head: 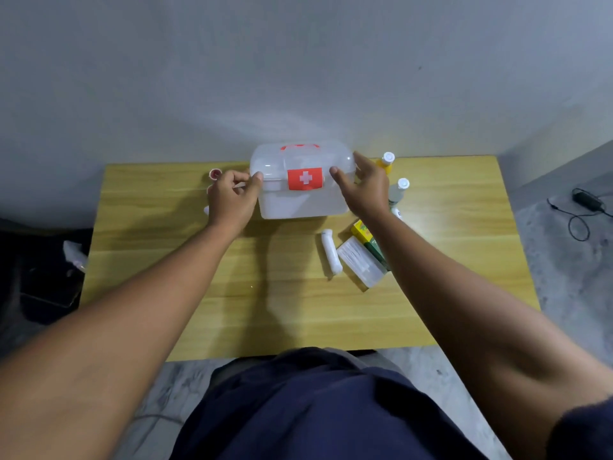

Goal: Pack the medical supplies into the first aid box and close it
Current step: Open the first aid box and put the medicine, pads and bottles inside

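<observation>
The first aid box [300, 197], translucent white with a red cross label and a red handle, stands shut at the back middle of the wooden table [232, 277]. My left hand [230, 197] holds its left end, thumb on the lid's edge. My right hand [365, 187] grips the right end, thumb on the front and fingers around the side. In front of the box, to the right, lie a white bandage roll [331, 252], a clear flat packet [361, 262] and a yellow-green carton [365, 235], partly under my right forearm.
A yellow bottle [384, 162] and a clear bottle [398, 190], both white-capped, stand right of the box. A small red-rimmed round thing [215, 174] sits behind my left hand. The wall is just behind the table. A black cable and adapter [583, 204] lie on the floor at right.
</observation>
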